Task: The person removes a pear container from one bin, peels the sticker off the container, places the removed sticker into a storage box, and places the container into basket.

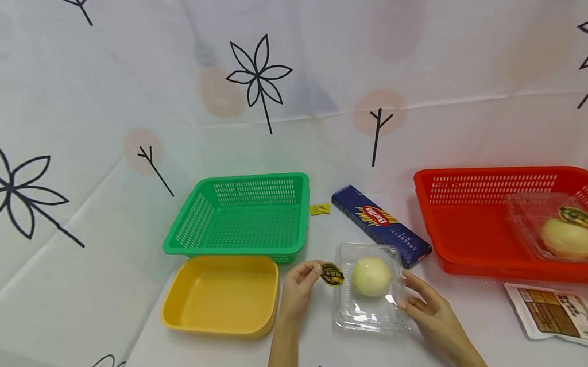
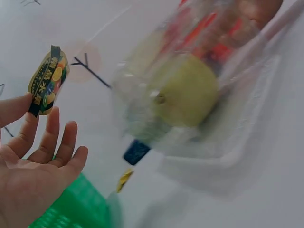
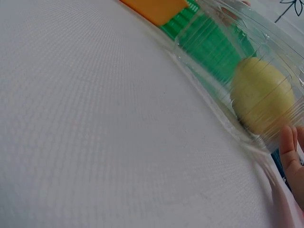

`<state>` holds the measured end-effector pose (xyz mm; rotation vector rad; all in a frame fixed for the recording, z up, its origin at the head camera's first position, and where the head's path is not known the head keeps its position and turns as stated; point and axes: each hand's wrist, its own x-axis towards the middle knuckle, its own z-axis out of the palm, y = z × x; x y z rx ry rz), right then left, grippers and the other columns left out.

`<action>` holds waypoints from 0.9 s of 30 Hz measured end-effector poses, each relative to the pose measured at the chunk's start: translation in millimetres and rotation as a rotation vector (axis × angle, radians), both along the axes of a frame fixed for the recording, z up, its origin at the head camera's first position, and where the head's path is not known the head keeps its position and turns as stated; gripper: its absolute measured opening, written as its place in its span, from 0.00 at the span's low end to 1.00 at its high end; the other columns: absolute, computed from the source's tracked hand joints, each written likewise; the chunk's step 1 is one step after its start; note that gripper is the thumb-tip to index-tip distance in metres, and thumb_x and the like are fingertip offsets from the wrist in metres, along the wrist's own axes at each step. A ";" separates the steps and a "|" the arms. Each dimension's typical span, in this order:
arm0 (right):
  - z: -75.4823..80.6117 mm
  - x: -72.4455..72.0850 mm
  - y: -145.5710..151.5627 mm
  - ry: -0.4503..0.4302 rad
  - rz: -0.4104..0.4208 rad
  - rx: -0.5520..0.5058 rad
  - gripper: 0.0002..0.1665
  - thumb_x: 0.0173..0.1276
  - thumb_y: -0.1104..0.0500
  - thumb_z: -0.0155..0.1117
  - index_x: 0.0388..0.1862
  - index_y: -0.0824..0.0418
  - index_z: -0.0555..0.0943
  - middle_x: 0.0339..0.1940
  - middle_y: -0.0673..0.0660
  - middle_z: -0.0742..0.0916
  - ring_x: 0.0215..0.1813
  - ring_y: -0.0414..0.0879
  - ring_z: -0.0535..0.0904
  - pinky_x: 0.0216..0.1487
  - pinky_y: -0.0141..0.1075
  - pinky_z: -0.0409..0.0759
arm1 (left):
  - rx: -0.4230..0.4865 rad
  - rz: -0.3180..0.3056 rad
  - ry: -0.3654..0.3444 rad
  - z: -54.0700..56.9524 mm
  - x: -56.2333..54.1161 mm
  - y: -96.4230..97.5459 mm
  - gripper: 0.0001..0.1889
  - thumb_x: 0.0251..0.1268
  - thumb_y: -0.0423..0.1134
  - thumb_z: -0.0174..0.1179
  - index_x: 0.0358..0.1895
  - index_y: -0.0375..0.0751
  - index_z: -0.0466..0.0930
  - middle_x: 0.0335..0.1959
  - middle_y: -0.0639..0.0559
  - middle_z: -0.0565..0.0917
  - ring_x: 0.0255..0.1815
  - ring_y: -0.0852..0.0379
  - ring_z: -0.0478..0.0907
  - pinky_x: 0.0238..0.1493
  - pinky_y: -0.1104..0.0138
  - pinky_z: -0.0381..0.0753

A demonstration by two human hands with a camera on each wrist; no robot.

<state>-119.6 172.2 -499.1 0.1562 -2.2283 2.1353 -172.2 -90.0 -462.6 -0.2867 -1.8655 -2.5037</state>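
Observation:
In the head view a clear plastic clamshell box (image 1: pixel 355 316) lies on the white table. A pale yellow-green round fruit (image 1: pixel 371 277) is inside it. My left hand (image 1: pixel 296 293) pinches a black and yellow oval sticker (image 1: pixel 331 274) between thumb and fingertips, just left of the box. Its other fingers spread loosely in the left wrist view. At the box's right side, my right hand (image 1: pixel 435 312) touches the edge with its fingertips. The right wrist view shows those fingers (image 3: pixel 288 147) nearly straight against the clear wall, close to the fruit (image 3: pixel 262 95).
Left of the hands stand a yellow tub (image 1: pixel 223 332) and a green basket (image 1: pixel 257 245). Behind the box lie a blue spaghetti box (image 1: pixel 380 223) and a small yellow packet (image 1: pixel 319 209). A red basket (image 1: pixel 469 233) at right holds another stickered fruit box (image 1: pixel 570 236); a brown-white pouch (image 1: pixel 560 315) lies before it.

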 end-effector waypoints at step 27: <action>0.9 -0.5 0.8 0.017 0.018 0.018 0.35 0.63 0.69 0.61 0.69 0.68 0.61 0.53 0.36 0.75 0.49 0.30 0.77 0.47 0.21 0.75 | -0.692 0.320 -0.146 23.7 14.3 -175.3 0.14 0.69 0.33 0.52 0.49 0.22 0.76 0.46 0.35 0.80 0.41 0.57 0.75 0.42 0.69 0.79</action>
